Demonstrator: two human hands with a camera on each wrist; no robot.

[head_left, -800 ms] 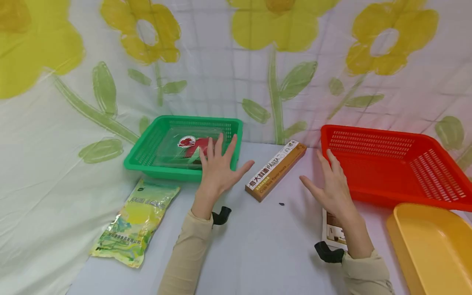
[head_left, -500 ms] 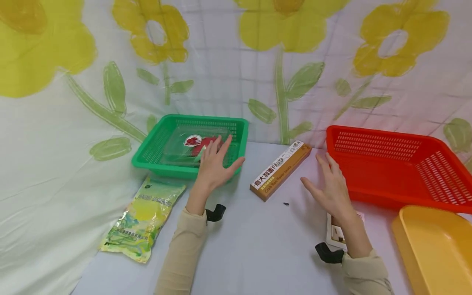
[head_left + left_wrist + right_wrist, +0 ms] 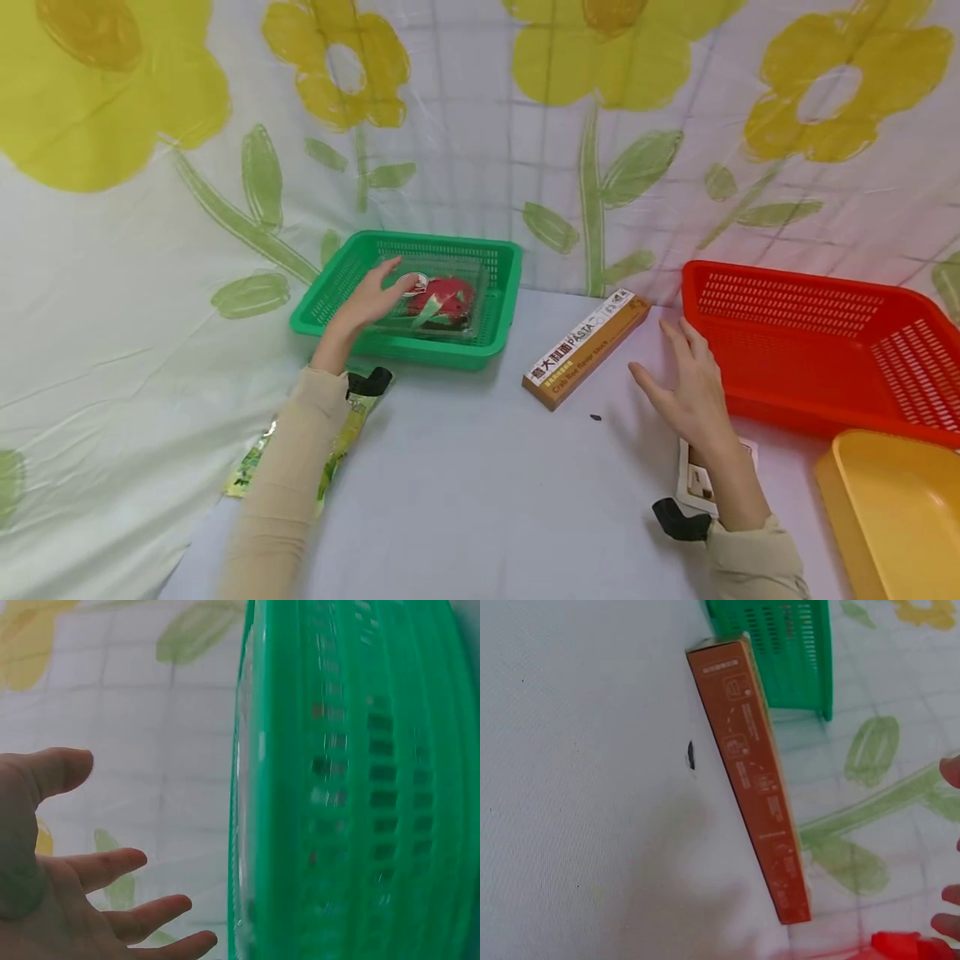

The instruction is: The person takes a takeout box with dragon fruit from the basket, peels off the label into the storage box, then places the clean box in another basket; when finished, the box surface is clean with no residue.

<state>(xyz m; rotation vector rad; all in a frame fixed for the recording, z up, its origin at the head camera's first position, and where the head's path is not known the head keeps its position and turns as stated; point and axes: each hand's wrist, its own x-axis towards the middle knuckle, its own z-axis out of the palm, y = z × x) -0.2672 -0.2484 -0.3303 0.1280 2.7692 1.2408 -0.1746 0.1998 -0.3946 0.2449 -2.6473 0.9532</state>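
The left hand [image 3: 367, 302] hovers over the front left part of the green basket [image 3: 480, 354], fingers extended and holding nothing. Inside that basket lies a clear plastic box with a red dragon fruit [image 3: 448, 298]. In the left wrist view the hand [image 3: 67, 900] has its fingers spread beside the green basket wall [image 3: 277, 780]. Between the baskets, the pasta box [image 3: 585, 350] lies diagonally on the table. The right hand [image 3: 693, 387] is raised to the right of it, thumb and fingers apart, empty. Only fingertips of it show at the right wrist view's edge.
A red basket [image 3: 780, 358] stands at the back right, with a yellow container [image 3: 900, 517] in front. A flat white packet [image 3: 697, 483] lies partly behind the right forearm. The left forearm partly covers a yellow-green bag [image 3: 345, 437]. A flowered cloth hangs behind.
The left hand has moved left across the green basket, uncovering the dragon fruit, and its forearm now overlaps the bag. The right hand keeps nearly the same pose. The head view has shifted slightly.
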